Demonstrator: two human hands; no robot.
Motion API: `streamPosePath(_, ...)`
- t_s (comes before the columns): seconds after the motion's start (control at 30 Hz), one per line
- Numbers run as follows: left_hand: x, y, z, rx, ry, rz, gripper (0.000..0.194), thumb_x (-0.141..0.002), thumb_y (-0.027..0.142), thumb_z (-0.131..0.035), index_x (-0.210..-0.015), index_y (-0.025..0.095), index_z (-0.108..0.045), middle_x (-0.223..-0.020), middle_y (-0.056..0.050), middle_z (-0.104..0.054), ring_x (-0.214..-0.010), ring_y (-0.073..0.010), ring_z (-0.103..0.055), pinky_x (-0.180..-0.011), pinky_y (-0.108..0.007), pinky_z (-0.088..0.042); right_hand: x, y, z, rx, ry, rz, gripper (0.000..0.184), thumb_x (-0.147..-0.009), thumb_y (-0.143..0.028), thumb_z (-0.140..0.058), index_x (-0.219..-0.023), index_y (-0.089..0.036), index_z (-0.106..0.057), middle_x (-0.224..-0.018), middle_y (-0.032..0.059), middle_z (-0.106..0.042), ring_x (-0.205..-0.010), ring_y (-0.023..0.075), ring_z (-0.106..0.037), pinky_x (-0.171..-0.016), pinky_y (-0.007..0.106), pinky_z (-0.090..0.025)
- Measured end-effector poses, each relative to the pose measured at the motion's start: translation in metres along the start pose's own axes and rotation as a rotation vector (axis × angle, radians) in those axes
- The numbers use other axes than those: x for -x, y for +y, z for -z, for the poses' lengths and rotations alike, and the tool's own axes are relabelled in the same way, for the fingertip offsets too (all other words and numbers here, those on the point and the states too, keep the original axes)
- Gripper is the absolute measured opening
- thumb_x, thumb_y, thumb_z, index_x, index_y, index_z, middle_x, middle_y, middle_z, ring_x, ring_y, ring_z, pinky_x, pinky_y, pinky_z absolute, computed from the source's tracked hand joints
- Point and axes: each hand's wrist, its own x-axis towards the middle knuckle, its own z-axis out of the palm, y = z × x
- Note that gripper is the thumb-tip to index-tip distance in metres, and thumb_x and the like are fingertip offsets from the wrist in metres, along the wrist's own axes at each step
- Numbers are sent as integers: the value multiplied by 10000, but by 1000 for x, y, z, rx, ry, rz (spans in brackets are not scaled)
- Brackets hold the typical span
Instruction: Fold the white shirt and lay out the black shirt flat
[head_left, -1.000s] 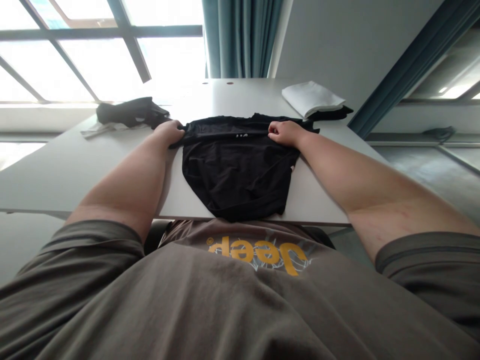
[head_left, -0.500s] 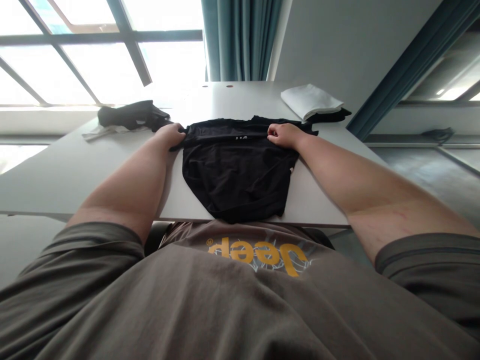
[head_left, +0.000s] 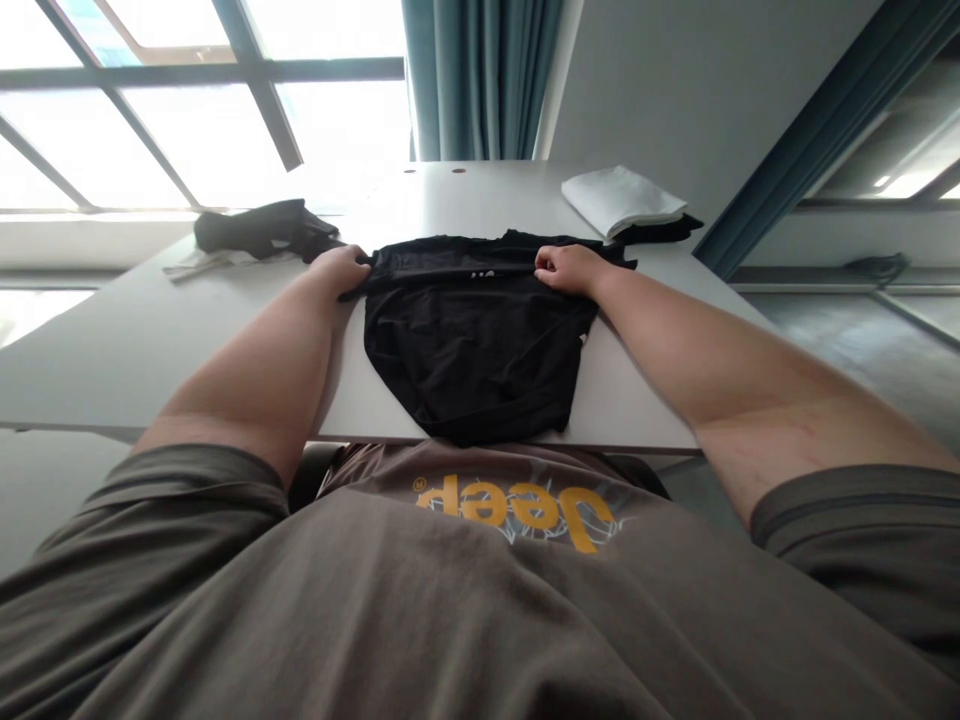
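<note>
A black T-shirt [head_left: 472,350] lies spread on the white table in front of me, its lower end at the table's near edge. Small white print shows near its upper part. My left hand [head_left: 341,268] is closed on the shirt's upper left edge. My right hand [head_left: 568,270] has its fingers curled and pinched on the cloth at the upper right, right of the print. Part of the sleeve sticks out beyond the right wrist. Fabric under the fingers is hidden.
Crumpled dark and white clothes [head_left: 262,235] lie on the left of the white table [head_left: 150,350]. At the back right, a folded white cloth [head_left: 622,200] rests partly on a folded black one [head_left: 664,230]. Behind the table hang blue curtains [head_left: 480,80] beside bright windows.
</note>
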Motion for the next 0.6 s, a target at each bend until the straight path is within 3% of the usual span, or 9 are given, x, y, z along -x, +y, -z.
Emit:
streamPosePath(0.2, 0, 1, 0, 5, 15, -1, 645, -871, 426, -771, -1493, 256, -797, -1424, -139, -785, -1359, -430, -701, -1132, -451, -564, -1, 2, -1, -17, 24, 13, 353, -1014, -413, -667, -1274, -232, -821, -1121, 100, -854, -1035, 314, -772, -919, 375, -567)
streamPosePath(0.6, -3, -1, -1, 13, 13, -8, 635, -877, 442, -770, -1479, 242, -807, -1374, -145, -803, -1295, -429, -729, -1093, -459, -577, -1, 3, -1, -17, 25, 14, 358, -1007, -420, -663, -1269, -238, -824, -1139, 94, -855, -1042, 311, -768, -904, 369, -568)
